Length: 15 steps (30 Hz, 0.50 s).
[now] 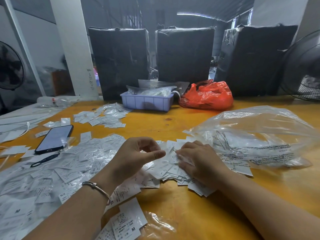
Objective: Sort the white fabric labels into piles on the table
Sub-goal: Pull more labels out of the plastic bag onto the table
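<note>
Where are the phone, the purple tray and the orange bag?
phone [54, 139]: head view, middle of its dark screen.
purple tray [147, 102]: head view, front wall.
orange bag [207, 96]: head view, crumpled middle.

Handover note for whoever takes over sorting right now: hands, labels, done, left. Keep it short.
Left hand: raised over the labels, fingers curled, no clear grip on anything.
Right hand: resting on the central heap of labels, fingers on a label.
Labels: central heap under the hands, a far pile, a wide spread at left, a few near the table edge.
Clear plastic bag lies at right.
Done: some piles begun.
Left: the central heap.
</note>
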Available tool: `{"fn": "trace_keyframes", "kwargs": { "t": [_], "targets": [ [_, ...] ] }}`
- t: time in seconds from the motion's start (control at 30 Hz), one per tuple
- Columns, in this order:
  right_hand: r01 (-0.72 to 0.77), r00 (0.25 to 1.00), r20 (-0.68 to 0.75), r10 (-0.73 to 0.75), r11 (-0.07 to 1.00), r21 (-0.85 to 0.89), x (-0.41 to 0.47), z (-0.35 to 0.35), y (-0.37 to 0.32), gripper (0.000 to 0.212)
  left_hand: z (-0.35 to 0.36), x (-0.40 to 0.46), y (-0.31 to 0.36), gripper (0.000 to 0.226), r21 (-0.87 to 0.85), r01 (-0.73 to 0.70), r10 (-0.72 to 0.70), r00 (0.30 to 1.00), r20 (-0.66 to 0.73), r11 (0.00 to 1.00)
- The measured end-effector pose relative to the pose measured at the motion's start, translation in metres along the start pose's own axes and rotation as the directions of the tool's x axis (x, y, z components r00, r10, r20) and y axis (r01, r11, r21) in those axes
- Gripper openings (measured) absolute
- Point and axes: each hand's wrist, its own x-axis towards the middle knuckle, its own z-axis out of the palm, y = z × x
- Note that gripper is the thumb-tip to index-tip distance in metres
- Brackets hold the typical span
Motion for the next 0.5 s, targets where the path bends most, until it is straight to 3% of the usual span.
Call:
{"fn": "trace_keyframes", "kwargs": {
  "t": [0.1, 0.2, 0.33, 0.4, 0.5],
  "targets": [
    [-0.045, 0.998, -0.041, 0.052, 0.986, 0.16, -0.001, -0.002, -0.001, 0.046, -0.002, 0.0, 0.001, 0.006, -0.096, 0.055, -0.053, 0.998, 0.026, 0.994],
    [-0.069, 0.99, -0.095, 0.105, 0.943, 0.327, -0.003, -0.005, -0.002, 0.043, -0.004, 0.0, 0.003, 0.011, -0.233, 0.131, -0.117, 0.99, 0.072, 0.964],
    [-0.075, 0.979, -0.133, 0.152, 0.886, 0.457, -0.007, -0.009, -0.003, 0.02, -0.007, -0.001, 0.005, 0.025, -0.406, 0.223, -0.183, 0.974, 0.134, 0.886],
    [-0.067, 0.976, -0.144, 0.162, 0.857, 0.511, -0.008, -0.011, -0.002, 0.006, -0.007, -0.001, 0.005, 0.032, -0.44, 0.259, -0.209, 0.965, 0.159, 0.86],
    [-0.066, 0.963, -0.17, 0.21, 0.792, 0.607, -0.011, -0.019, 0.0, 0.009, -0.007, -0.001, 0.005, 0.017, -0.398, 0.264, -0.211, 0.962, 0.173, 0.878]
  ]
}}
